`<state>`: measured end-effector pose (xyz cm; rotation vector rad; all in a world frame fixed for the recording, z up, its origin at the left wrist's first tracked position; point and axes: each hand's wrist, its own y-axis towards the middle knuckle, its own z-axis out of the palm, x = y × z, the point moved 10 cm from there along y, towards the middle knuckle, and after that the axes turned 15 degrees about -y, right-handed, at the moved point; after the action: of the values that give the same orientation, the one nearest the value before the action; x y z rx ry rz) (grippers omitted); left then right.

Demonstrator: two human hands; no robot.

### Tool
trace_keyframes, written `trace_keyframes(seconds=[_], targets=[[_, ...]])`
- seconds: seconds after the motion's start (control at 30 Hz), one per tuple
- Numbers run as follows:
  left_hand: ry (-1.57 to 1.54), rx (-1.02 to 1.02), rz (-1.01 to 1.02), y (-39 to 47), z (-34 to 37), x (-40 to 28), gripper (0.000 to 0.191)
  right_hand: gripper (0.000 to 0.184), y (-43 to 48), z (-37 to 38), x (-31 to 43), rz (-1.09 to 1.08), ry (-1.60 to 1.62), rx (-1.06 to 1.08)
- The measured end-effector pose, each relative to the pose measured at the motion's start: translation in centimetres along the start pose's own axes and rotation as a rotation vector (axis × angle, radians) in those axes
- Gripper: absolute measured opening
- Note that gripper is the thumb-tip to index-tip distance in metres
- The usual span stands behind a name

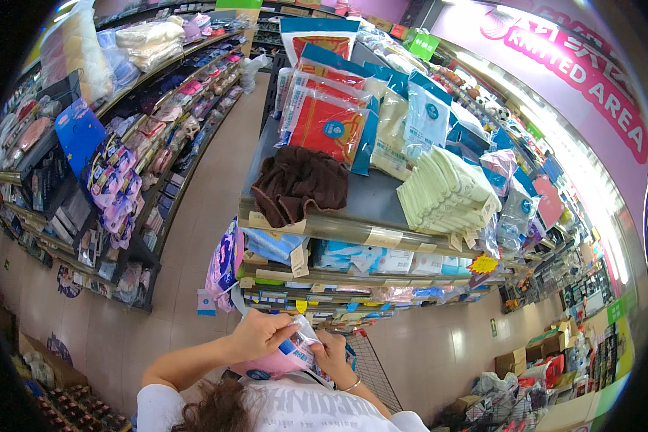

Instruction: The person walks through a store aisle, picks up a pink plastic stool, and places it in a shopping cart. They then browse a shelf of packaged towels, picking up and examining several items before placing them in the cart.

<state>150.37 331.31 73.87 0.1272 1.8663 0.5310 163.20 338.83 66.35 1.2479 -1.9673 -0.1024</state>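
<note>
My left hand [264, 332] pinches the top of a clear plastic package [272, 363] in front of my chest. Inside it is something pink and soft, perhaps a towel, and the wrapper bears a blue label and writing. On the other side, my right hand [332, 351] grips the wrapper's edge, with a bracelet at the wrist. Beyond the hands stands a display shelf [372, 216]. On its top lie a crumpled dark brown cloth [302, 183], a stack of folded pale green towels [445, 189], and several red packaged textiles [326, 127].
A wire shopping cart [375, 372] stands right of my hands. Along the left aisle [205, 162] runs a shelf packed with hats and bagged goods [167, 113]. Cartons [551, 343] and bagged goods lie at the lower right. Small bagged items [227, 264] hang from the display's left end.
</note>
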Motion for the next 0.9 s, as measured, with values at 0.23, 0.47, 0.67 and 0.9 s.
trace_keyframes(seconds=[0.23,0.47,0.67,0.9], targets=[[-0.108,0.008,0.012,-0.2,1.0,1.2,0.016,0.039,-2.0,-0.3,0.8,0.033,-0.128,-0.005],[-0.17,0.063,-0.173,0.1,1.3,4.1,0.009,0.034,-3.2,1.7,-2.2,0.246,-0.067,0.157],[-0.229,0.13,-0.096,1.4,2.6,3.5,0.022,0.033,0.7,-2.7,2.1,0.069,0.142,0.106],[-0.033,-0.016,0.032,5.3,-0.2,1.8,0.038,0.029,-2.9,-5.1,-5.5,0.613,0.246,-0.154]])
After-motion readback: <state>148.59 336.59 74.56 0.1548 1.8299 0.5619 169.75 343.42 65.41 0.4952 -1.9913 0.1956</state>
